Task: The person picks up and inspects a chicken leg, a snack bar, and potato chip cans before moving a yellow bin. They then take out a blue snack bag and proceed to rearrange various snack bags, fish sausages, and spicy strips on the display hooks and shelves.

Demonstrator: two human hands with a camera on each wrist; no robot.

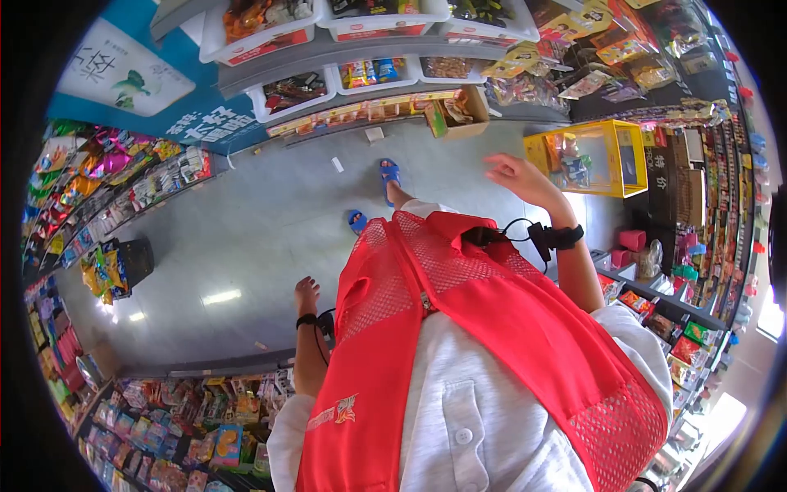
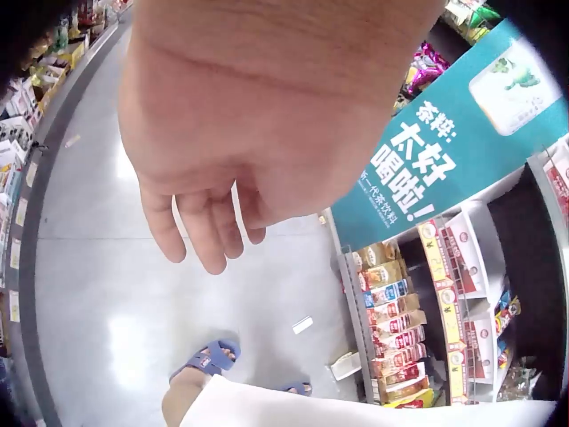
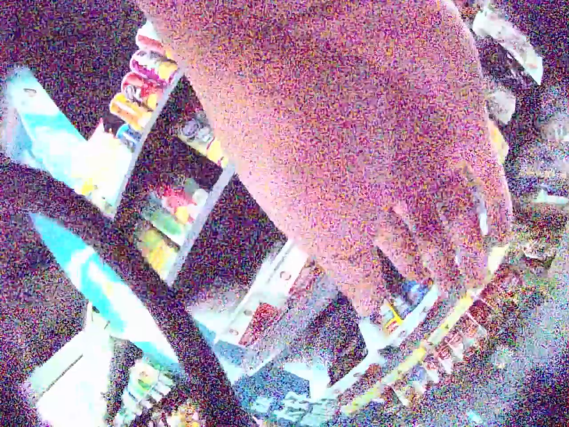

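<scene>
My left hand (image 1: 307,293) hangs low beside the red vest (image 1: 361,328), over the grey floor. In the left wrist view the fingers of that hand (image 2: 240,133) droop loosely with nothing in them. My right hand (image 1: 527,182) is raised out in front, its fingers loosely bent and holding nothing. Nearest to it in the head view is a yellow-framed clear bin (image 1: 611,160) with packets inside. The grainy right wrist view shows the right hand (image 3: 356,142) overlapping shelves of packaged goods.
Ahead stands a shelf of white bins (image 1: 369,29) filled with snacks, with an open cardboard box (image 1: 459,115) at its lower end. Blue sandals (image 1: 388,176) are on the floor (image 1: 246,238). A dark basket of snack bags (image 1: 135,258) stands at left. Stocked shelves (image 1: 713,189) line the right.
</scene>
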